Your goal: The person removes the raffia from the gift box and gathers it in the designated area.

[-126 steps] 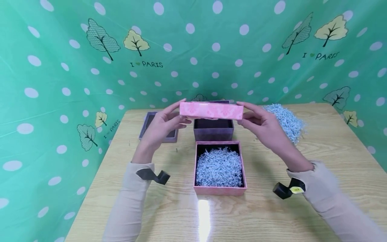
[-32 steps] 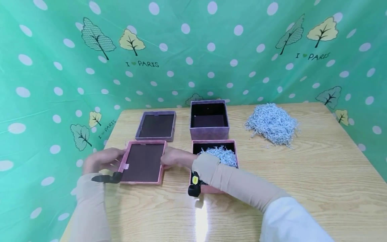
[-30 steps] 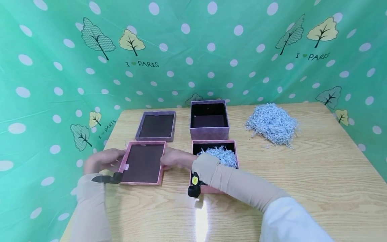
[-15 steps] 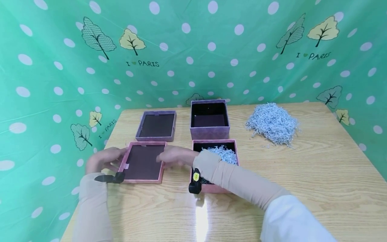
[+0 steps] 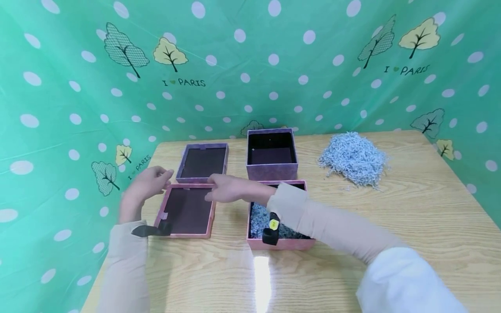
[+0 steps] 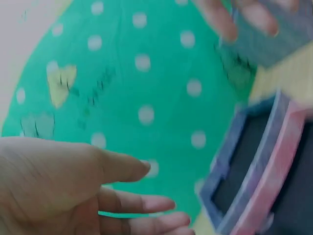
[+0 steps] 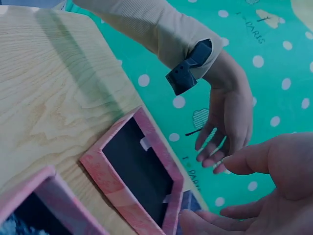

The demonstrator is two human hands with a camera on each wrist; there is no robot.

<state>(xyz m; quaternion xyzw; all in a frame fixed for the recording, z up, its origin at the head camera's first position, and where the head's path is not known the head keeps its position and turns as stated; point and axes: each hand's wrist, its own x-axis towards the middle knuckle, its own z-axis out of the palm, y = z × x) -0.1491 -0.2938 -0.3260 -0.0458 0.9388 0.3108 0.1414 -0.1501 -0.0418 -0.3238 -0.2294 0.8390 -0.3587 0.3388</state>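
Observation:
A pink box lid (image 5: pixel 188 213) lies upturned at the front left of the table, its dark inside showing. My left hand (image 5: pixel 150 186) hovers beside its far left corner, fingers loosely bent and holding nothing. Over the lid's far right corner is my right hand (image 5: pixel 228 188), also holding nothing; in the right wrist view its thumb and fingers stand apart. Just behind, a purple lid (image 5: pixel 202 161) lies upturned as well. The pink box (image 5: pixel 282 244), with blue shredded paper (image 5: pixel 258 219) inside, stands under my right wrist, which hides part of it.
A purple box (image 5: pixel 272 170) with a dark interior stands behind the pink box. A heap of blue shredded paper (image 5: pixel 353 158) lies at the back right of the wooden table (image 5: pixel 383 217). A green dotted cloth (image 5: pixel 250 65) hangs behind and at the left.
The pink lid, held up over the boxes earlier, now lies at the left. Both hands have let go of its sides and moved up toward its far corners.

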